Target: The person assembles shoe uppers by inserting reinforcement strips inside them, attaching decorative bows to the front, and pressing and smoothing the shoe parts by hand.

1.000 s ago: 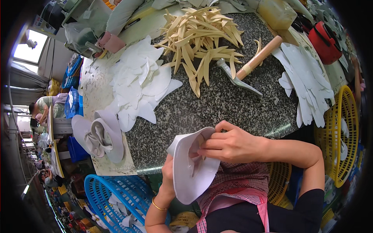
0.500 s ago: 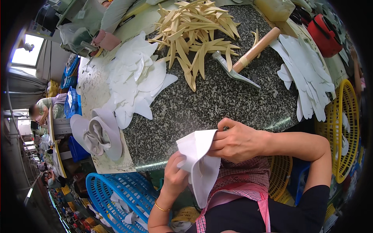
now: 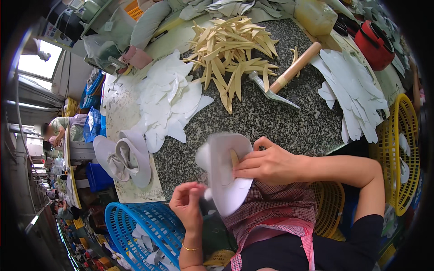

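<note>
My right hand (image 3: 266, 165) grips a white shoe upper (image 3: 230, 192) over the front edge of the bench. Its fingers reach onto the upper's inner face, where a narrow tan strip (image 3: 234, 157) lies beside the fingertips. The upper's far left side is smeared by motion. To its left, my left hand (image 3: 187, 203) is just apart from it, fingers curled in and thumb against them; nothing shows in that hand. A hammer (image 3: 285, 79) with a wooden handle lies on the dark speckled stone slab (image 3: 266, 119).
Tan strips (image 3: 230, 49) are heaped at the back. White cut pieces (image 3: 167, 99) lie left, longer white pieces (image 3: 355, 95) right. Two finished-looking uppers (image 3: 124, 158) rest at the left edge. A blue basket (image 3: 135, 226), a yellow basket (image 3: 402, 176) and a red pot (image 3: 373, 45) stand around.
My left hand has let go of the upper and moved left and down. The upper has turned, showing its inner face and the tan strip. My right hand keeps hold.
</note>
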`<state>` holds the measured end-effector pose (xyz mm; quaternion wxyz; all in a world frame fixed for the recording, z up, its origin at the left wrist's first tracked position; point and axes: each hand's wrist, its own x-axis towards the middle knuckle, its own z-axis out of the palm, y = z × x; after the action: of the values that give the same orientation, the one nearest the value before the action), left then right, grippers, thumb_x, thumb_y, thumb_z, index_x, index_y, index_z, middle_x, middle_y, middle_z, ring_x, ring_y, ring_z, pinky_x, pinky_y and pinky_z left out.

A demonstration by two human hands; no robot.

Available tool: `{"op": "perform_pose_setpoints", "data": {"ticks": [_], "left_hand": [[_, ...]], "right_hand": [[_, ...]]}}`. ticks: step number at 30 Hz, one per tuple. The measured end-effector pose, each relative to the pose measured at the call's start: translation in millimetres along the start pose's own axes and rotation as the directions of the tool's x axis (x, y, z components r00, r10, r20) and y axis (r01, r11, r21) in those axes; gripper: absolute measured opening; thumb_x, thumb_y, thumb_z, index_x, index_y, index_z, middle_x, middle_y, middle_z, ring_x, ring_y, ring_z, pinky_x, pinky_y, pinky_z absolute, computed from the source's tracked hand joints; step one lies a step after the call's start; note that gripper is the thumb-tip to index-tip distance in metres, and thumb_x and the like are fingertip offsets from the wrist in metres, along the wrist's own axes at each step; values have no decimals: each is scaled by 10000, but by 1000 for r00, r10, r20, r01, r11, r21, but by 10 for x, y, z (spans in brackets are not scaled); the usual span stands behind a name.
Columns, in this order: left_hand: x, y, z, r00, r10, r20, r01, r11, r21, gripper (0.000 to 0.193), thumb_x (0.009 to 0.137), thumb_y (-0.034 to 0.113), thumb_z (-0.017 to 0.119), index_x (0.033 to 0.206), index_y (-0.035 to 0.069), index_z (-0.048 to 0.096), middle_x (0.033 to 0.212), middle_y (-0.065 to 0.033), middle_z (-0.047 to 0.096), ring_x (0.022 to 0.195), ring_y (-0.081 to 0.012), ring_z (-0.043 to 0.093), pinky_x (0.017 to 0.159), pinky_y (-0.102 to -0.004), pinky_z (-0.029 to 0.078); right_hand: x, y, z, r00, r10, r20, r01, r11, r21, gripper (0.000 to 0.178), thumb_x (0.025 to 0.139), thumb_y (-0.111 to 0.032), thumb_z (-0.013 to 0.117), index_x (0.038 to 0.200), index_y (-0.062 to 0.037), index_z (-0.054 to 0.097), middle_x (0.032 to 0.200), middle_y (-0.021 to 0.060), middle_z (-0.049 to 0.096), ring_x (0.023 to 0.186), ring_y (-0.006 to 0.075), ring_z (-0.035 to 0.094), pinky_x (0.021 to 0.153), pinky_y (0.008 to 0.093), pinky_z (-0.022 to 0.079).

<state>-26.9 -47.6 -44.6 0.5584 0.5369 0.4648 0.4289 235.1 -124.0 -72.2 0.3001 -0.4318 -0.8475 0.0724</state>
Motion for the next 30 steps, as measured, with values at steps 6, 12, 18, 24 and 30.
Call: {"op": "perform_pose_setpoints", "data": {"ticks": [6, 12, 18, 24, 30], "left_hand": [[-299, 53, 250, 645, -401, 651, 586, 806, -84, 752, 996, 620, 497, 1368, -31, 554, 1222, -208, 684, 1135, -271, 681, 981, -390, 546], [-304, -312, 408, 846, -186, 500, 512, 545, -664, 612, 902, 146, 786, 1420, 26, 482, 1415, -105, 576, 1350, -241, 522, 1190, -434, 368], [-327, -308, 404, 839, -186, 511, 474, 711, -519, 627, 865, 82, 814, 1391, -1, 482, 1351, -133, 609, 1240, -239, 611, 1081, -416, 489], [-289, -268, 463, 881, -74, 467, 346, 773, -532, 671, 835, 110, 850, 1377, -37, 484, 1311, -140, 622, 1212, -234, 622, 1037, -398, 522], [-207, -181, 567, 856, -158, 492, 447, 704, -552, 779, 845, 290, 852, 1431, -25, 447, 1380, -114, 583, 1298, -251, 568, 1144, -470, 430]], "right_hand": [[43, -336, 212, 809, 566, 156, 72, -359, 930, 332, 1067, -229, 547, 1297, 1, 617, 1236, 113, 690, 1162, 238, 650, 979, 391, 517], [-121, -461, 64, 706, 644, 294, -35, -383, 923, 352, 1069, -270, 554, 1274, 11, 606, 1169, 106, 677, 1083, 185, 664, 935, 340, 550], [-153, -390, -650, 714, 618, -328, -507, 780, 367, 329, 863, -221, 793, 1097, -45, 643, 1004, 110, 652, 898, 212, 637, 802, 348, 503], [279, -276, -640, 918, 390, -71, -343, 871, 352, 316, 775, -335, 864, 945, -101, 736, 911, 27, 666, 1056, 212, 583, 980, 407, 370], [627, -136, -492, 861, 506, 47, -485, 790, 375, 183, 854, -273, 802, 875, -93, 774, 833, -14, 688, 907, 167, 539, 906, 358, 318]]}}
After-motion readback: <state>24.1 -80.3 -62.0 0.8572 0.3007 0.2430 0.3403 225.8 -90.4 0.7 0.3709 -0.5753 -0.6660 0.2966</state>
